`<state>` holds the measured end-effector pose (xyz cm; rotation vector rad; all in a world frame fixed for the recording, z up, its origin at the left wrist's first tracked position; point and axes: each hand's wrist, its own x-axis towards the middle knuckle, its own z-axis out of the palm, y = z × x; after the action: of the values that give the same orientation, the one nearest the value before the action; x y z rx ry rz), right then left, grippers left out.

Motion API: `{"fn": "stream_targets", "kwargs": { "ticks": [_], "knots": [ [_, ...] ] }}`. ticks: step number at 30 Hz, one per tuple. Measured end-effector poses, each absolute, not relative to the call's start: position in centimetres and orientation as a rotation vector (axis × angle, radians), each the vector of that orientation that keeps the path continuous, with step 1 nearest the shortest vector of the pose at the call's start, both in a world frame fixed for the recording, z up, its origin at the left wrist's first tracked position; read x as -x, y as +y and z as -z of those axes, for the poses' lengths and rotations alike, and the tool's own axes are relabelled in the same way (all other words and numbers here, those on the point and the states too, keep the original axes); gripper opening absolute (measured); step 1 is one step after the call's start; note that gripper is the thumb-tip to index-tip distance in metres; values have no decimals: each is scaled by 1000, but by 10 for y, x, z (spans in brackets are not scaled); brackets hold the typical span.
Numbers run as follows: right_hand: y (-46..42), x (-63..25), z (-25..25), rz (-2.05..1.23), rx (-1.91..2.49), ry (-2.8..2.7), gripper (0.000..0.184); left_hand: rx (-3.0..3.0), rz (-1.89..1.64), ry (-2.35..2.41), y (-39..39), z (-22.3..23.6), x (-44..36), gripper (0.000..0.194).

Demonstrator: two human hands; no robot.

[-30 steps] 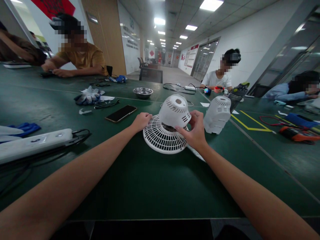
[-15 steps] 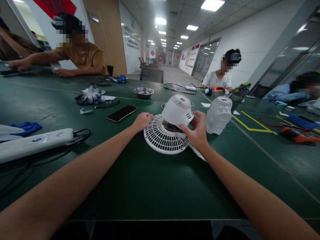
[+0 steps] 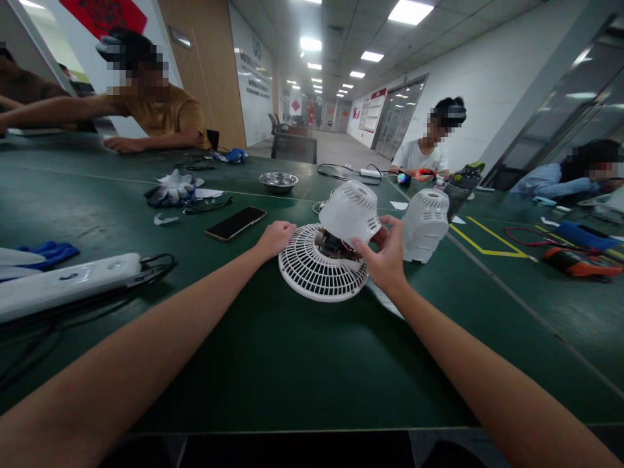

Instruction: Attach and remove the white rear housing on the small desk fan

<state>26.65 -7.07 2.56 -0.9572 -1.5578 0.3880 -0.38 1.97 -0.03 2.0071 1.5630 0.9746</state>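
A round white fan grille (image 3: pixel 322 289) lies flat on the green table, with a dark motor (image 3: pixel 336 246) at its centre. Over the motor a white plastic motor cover (image 3: pixel 348 211) sits tilted, its slotted end up and its right side raised. My right hand (image 3: pixel 386 255) grips the cover's lower right edge between thumb and fingers. On the grille's left rim, my left hand (image 3: pixel 277 239) is closed, its fingertips partly hidden. Just right of my right hand stands a white vented fan housing (image 3: pixel 426 227). Part of a white curved piece (image 3: pixel 387 300) shows beneath my right wrist.
Left lie a phone (image 3: pixel 236 223), gloves (image 3: pixel 171 188) and a white power strip (image 3: pixel 88 276) with black cable. A metal bowl (image 3: pixel 278 182) stands behind the grille. An orange multimeter (image 3: pixel 575 261) lies right, beyond yellow tape (image 3: pixel 487 244). Other people sit around the table.
The motor cover has shifted slightly right and up with my right hand, baring a little more of the motor. My left hand stays at the rim. The person at left reaches farther left.
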Motion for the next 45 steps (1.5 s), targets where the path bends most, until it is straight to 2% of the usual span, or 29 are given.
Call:
{"fn": "stream_targets", "kwargs": {
  "ticks": [45],
  "knots": [
    [-84, -261, -31, -293, 1003, -1679, 59, -2000, -961, 1557, 19, 0, 4, 39]
  ]
}}
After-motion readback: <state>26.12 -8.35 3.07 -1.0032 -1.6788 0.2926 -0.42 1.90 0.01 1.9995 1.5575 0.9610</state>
